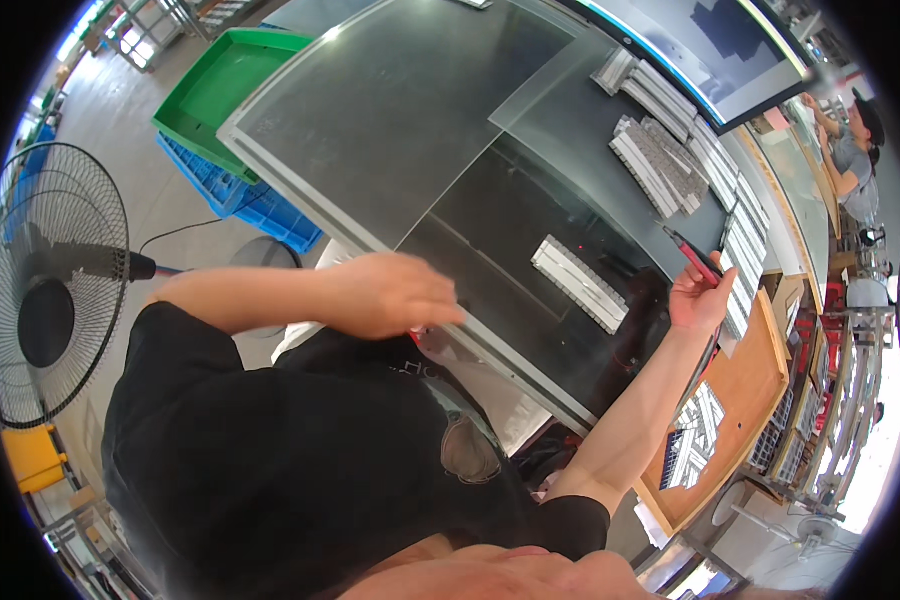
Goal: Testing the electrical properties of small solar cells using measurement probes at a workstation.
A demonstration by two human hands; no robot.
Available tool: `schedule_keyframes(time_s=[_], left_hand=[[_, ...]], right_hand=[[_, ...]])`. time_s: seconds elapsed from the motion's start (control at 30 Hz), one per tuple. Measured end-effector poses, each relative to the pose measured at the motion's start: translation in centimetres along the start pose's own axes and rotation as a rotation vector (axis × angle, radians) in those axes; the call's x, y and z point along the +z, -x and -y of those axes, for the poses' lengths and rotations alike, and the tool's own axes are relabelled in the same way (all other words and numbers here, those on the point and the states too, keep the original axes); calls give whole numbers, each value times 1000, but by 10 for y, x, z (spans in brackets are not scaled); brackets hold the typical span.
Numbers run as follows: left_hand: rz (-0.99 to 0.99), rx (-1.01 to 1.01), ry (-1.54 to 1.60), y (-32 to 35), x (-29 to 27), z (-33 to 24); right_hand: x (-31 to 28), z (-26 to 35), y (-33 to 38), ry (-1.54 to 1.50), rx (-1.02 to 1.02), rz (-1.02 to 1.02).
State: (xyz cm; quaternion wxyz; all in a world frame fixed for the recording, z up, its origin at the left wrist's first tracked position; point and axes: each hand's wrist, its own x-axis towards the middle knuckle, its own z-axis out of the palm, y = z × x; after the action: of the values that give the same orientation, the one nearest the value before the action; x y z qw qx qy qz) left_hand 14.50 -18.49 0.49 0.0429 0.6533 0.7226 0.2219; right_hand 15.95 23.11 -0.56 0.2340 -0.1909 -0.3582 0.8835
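My right hand [700, 298] is closed around a slim red-and-black pen-shaped tool [699, 262], its pointed tip aimed up and left, away from me. A dark cord seems to trail down beside my wrist. My left hand [395, 294] hovers at the near edge of the glass-topped table [370, 130], in front of my chest; its fingers are smeared by motion. On the dark glass between my hands lies a pale segmented strip piece [580, 283]. Beyond my right hand, several similar strips [658, 165] are piled, and a long row of ribbed strips [745, 240] runs alongside.
A monitor [715, 60] stands at the far right of the table. At right, a wooden tray [760, 385] holds more strips. A green crate [185, 95] sits over a blue crate [220, 190] at left, near a large fan [48, 300]. Another person [850, 150] works at far right.
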Motion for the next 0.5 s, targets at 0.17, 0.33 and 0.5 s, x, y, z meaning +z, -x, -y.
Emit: schedule_keyframes(time_s=[0.17, 0.33, 0.5], left_hand=[[-201, -25, 200, 2, 11, -28], [-228, -12, 8, -31, 30, -18], [-295, 109, 32, -59, 5, -3]], right_hand=[[1, 0, -4, -24, -1, 127], [16, -6, 7, 81, 26, 120], [20, -7, 13, 159, 24, 112]])
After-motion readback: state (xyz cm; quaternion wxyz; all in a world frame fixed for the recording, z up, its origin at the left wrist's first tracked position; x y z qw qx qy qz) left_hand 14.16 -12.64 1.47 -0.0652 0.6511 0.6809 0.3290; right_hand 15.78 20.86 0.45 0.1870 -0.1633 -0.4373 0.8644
